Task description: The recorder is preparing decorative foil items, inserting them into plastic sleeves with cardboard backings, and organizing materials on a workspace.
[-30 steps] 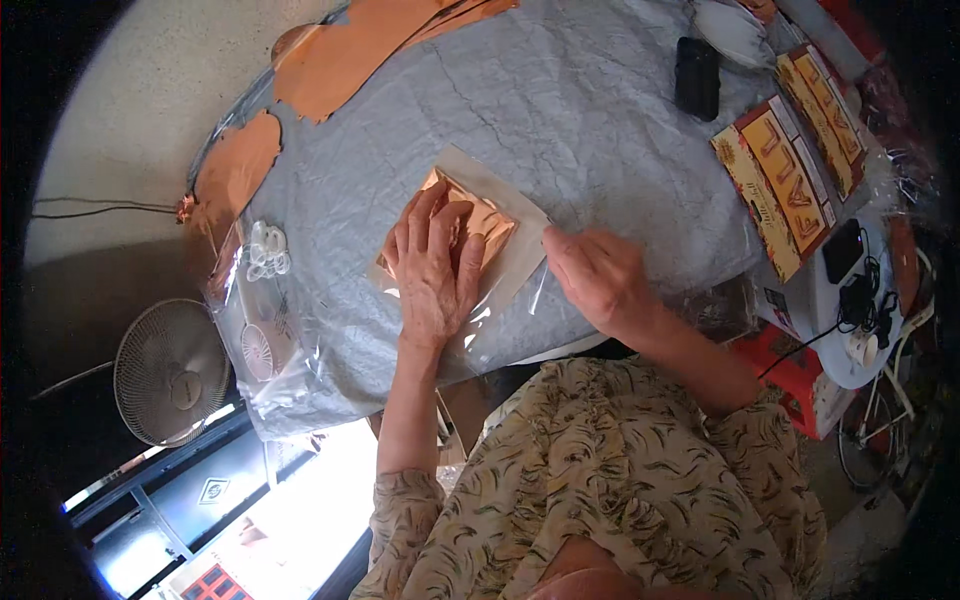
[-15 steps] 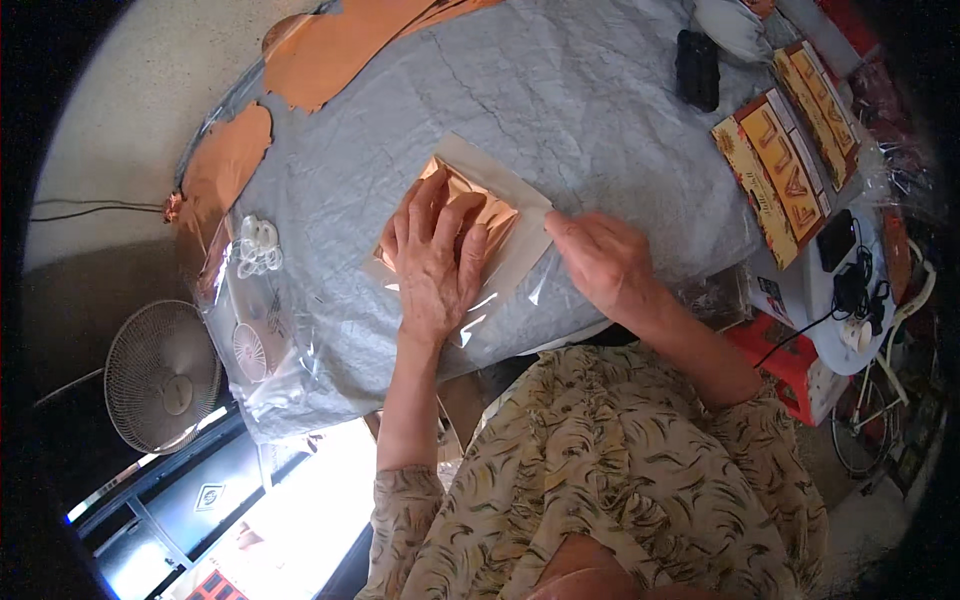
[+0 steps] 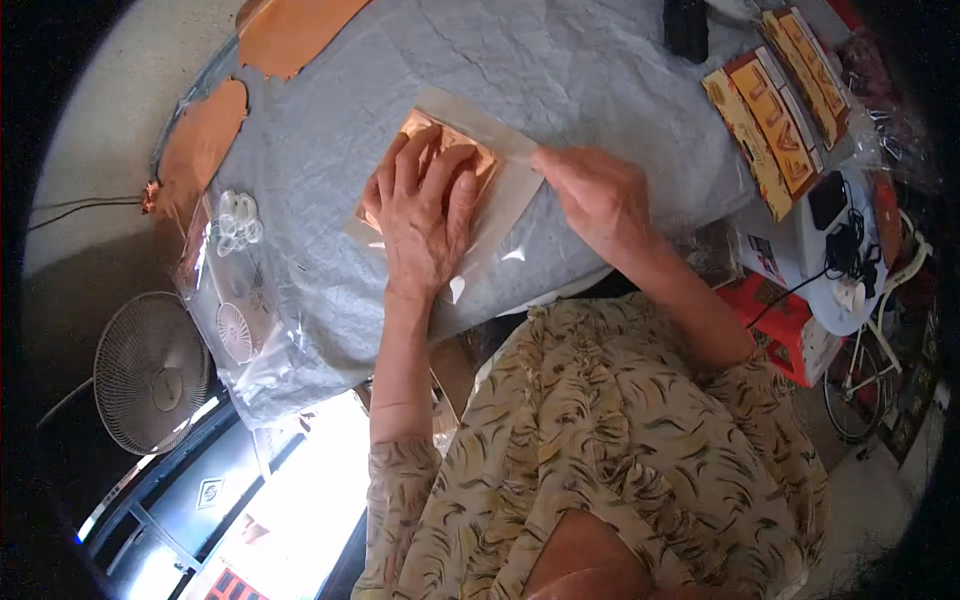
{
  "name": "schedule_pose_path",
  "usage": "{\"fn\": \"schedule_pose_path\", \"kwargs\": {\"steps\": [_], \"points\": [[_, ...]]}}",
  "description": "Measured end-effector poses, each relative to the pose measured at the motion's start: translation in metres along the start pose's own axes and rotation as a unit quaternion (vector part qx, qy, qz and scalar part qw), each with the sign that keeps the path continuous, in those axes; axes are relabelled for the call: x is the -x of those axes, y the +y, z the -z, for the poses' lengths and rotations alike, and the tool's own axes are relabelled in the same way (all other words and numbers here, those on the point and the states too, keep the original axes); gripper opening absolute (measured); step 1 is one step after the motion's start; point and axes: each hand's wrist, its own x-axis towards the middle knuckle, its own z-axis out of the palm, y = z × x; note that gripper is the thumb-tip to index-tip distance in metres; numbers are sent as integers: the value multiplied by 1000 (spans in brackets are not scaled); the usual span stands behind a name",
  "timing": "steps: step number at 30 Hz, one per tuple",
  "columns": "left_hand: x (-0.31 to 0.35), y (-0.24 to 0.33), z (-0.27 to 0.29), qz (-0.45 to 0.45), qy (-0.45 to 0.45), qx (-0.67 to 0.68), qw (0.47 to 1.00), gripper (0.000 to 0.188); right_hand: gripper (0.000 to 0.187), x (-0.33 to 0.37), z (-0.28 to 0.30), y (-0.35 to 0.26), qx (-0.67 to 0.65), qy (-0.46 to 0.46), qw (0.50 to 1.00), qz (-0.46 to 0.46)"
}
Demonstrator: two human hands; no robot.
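Observation:
In the middle of the grey plastic-covered table lies a shiny copper-coloured foil piece [image 3: 482,165] on a larger translucent sheet [image 3: 515,190]. My left hand [image 3: 424,220] rests on the foil with its fingers spread and slightly bent, covering much of it. To the right, my right hand [image 3: 598,195] is closed, thumb and forefinger pinching the right corner of the translucent sheet. The other fingers of that hand are curled under and partly hidden.
Orange-brown sheets [image 3: 205,135] lie along the table's left edge, near white cords [image 3: 237,222]. A fan [image 3: 152,373] stands at left. Yellow-brown printed packages [image 3: 768,130] and a black object [image 3: 686,30] sit at right, beside a stool bearing a phone [image 3: 829,202] and cables.
The whole view has shifted, so the table and both hands appear higher and a little further left. Both hands keep nearly the same place on the foil and the sheet.

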Motion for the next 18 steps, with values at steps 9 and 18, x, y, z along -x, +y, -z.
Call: {"fn": "schedule_pose_path", "kwargs": {"steps": [9,18], "points": [[2,0,0,-17,23,-12,1000,24,26,4,-10,-9,4,5,1000,-30],[-4,2,-5,-40,28,-33,998,24,14,0,8,-3,-23,6,997,-71]]}}
